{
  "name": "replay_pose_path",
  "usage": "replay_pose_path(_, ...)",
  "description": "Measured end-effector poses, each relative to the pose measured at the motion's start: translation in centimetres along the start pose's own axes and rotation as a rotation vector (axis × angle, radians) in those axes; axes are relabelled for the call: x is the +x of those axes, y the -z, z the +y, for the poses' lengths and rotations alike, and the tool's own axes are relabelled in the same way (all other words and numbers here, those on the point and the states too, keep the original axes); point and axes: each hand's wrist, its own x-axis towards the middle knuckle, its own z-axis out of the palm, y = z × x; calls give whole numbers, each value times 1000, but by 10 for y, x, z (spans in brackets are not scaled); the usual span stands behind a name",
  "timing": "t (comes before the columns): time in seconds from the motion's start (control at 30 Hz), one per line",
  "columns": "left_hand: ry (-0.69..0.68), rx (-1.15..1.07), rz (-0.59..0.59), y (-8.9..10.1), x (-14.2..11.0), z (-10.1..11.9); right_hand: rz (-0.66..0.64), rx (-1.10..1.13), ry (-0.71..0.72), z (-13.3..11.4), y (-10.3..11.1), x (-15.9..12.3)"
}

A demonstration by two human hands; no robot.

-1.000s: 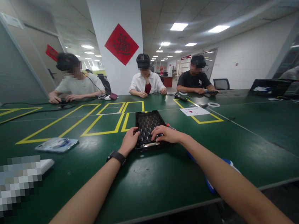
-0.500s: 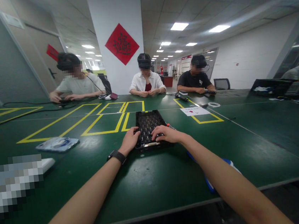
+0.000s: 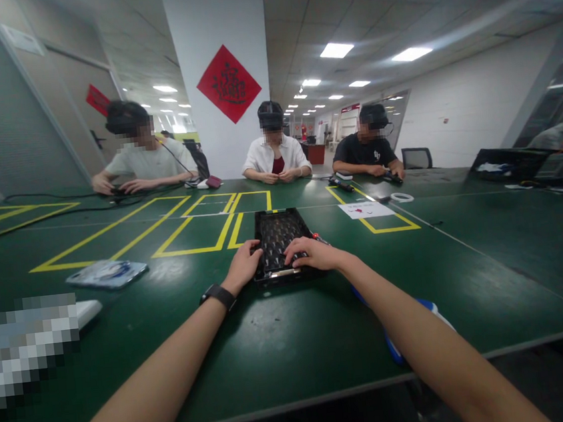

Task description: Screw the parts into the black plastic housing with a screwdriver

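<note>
A black tray with a grid of small pockets lies on the green table straight ahead of me. My left hand, with a black watch on its wrist, rests against the tray's near left corner, fingers curled on the rim. My right hand lies over the tray's near right part, fingers spread and bent down onto the pockets. What is under the fingertips is hidden. A small red item peeks out beside the right hand.
Yellow tape rectangles mark the table. A flat blue-white packet lies at the left, a white sheet and tape roll at the right, a blue-white object under my right forearm. Three people sit across the table.
</note>
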Motion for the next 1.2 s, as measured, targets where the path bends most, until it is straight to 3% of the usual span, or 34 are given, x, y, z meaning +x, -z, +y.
replay_pose_path(0.4,-3,-15,-9,0,0,-1,-32,6,-13,-2,0,1)
replay_pose_path(0.5,9,-15,-2,0,-1,0,139,37,-62,-3,1,1)
replay_pose_path(0.6,27,-15,12,2,-2,2,551,-9,-241,4,4,-1)
replay_pose_path(0.67,37,-22,23,2,-3,3,723,-127,-434,12,6,-5)
replay_pose_path(0.77,54,-40,41,3,-4,4,634,-313,-740,25,6,-16)
replay_pose_path(0.87,57,-57,50,4,-4,4,516,-339,-891,34,4,-25)
replay_pose_path(0.97,57,-64,32,4,-5,5,532,-236,-979,39,3,-29)
replay_pose_path(1.07,9,-10,67,6,-8,12,838,136,-996,42,4,-27)
replay_pose_path(1.13,-94,42,137,9,-13,23,1031,391,-949,43,7,-24)
replay_pose_path(1.2,-229,60,127,12,-18,36,1098,538,-904,43,11,-19)
